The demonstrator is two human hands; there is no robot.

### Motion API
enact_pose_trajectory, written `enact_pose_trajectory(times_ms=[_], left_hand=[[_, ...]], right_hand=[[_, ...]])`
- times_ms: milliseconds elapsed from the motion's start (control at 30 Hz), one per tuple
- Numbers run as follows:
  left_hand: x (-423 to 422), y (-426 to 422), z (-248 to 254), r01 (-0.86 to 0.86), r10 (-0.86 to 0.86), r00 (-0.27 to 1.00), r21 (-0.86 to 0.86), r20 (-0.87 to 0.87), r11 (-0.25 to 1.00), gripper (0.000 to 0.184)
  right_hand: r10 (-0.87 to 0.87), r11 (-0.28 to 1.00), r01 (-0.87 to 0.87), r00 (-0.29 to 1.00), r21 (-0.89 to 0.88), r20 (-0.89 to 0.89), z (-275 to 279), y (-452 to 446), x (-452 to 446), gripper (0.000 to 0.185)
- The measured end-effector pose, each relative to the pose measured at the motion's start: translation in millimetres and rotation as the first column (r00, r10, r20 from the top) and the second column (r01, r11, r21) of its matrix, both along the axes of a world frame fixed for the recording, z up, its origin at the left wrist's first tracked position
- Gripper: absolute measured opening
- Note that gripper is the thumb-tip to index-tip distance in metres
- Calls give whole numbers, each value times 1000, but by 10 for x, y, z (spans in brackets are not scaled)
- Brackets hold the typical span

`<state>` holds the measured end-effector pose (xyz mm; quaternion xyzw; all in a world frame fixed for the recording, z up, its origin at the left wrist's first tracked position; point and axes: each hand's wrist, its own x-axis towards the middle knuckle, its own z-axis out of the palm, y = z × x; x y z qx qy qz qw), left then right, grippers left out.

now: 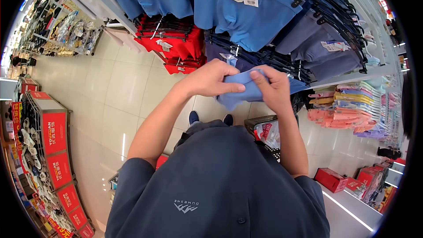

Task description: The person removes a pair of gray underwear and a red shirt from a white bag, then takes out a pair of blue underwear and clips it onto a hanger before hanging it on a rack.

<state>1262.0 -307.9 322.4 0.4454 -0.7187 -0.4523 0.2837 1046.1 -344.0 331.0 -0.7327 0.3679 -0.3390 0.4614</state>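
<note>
Between my two hands is a light blue garment (247, 89), bunched and partly folded, in front of the hanging rack. My left hand (216, 79) pinches its left end, thumb on top. At its right end my right hand (272, 89) grips the edge with the thumb over the fabric. Just beyond, blue shorts (246, 13) with price tags hang on black hangers. Red garments (174, 44) hang to the left of them, and grey-purple ones (330, 48) to the right.
A black basket (252, 123) with a plastic-wrapped item (269, 133) stands below my right hand. Folded pastel clothes (348, 105) are stacked at the right. Red-fronted bins (55, 132) line the left side. Red boxes (330, 180) sit at lower right.
</note>
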Motion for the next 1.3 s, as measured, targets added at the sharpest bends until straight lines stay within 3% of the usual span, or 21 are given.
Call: enact_pose_trajectory(times_ms=[100,167,233,300,433,500,633,733,800,833,900,933,967,1033,1167,1233,1267,1300], left_hand=[[214,-31,-72,69,-60,995,130,-77,989,27],[361,-35,-78,150,-101,980,304,-172,941,37],[472,-25,-54,176,-151,982,253,-118,951,40],[514,14,-14,257,-166,938,291,-303,922,47],[572,57,-127,286,-145,902,312,-406,906,51],[578,126,-71,256,-41,851,345,-524,903,47],[690,248,30,149,-29,935,317,-352,937,37],[730,295,167,157,-91,965,261,-248,952,33],[672,281,449,176,-168,984,176,-59,969,28],[628,269,535,176,-170,984,175,-54,969,28],[537,244,687,200,-204,979,117,24,973,29],[526,243,773,206,-213,973,80,91,975,28],[568,268,777,206,-213,973,80,94,975,28],[713,347,747,166,-184,967,109,177,980,35],[1156,587,643,178,-188,969,76,161,981,32],[1337,685,700,79,-117,979,218,168,973,21],[1376,702,690,48,-78,989,224,124,973,20],[1364,702,687,48,-78,989,226,124,973,20]], right_hand=[[-114,993,115,992,-26,49,88,-108,-201,23],[-214,973,190,956,135,202,184,-163,-283,24],[-227,960,181,950,214,216,250,-216,-382,25],[-176,983,168,976,69,132,226,-238,-436,26],[-228,968,197,947,155,224,226,-248,-359,27],[-221,968,177,939,180,263,214,-289,-363,27],[-284,950,223,909,220,304,201,-328,-405,25],[-192,965,153,966,214,173,197,-381,-481,26],[-35,990,15,990,-140,-135,389,-277,-256,35],[104,949,-159,973,-274,-206,442,-246,-105,50],[355,892,-386,920,-234,-164,493,-37,304,58],[431,858,-466,881,-213,-193,520,69,475,53],[488,852,-499,867,-160,-101,398,135,582,39],[571,820,-557,812,130,-125,398,154,666,26],[636,754,-586,764,298,-106,347,136,713,19],[679,691,-619,733,375,-42,320,125,784,20],[653,701,-636,755,322,68,281,206,904,20],[652,701,-636,755,323,69,238,276,1047,20]])
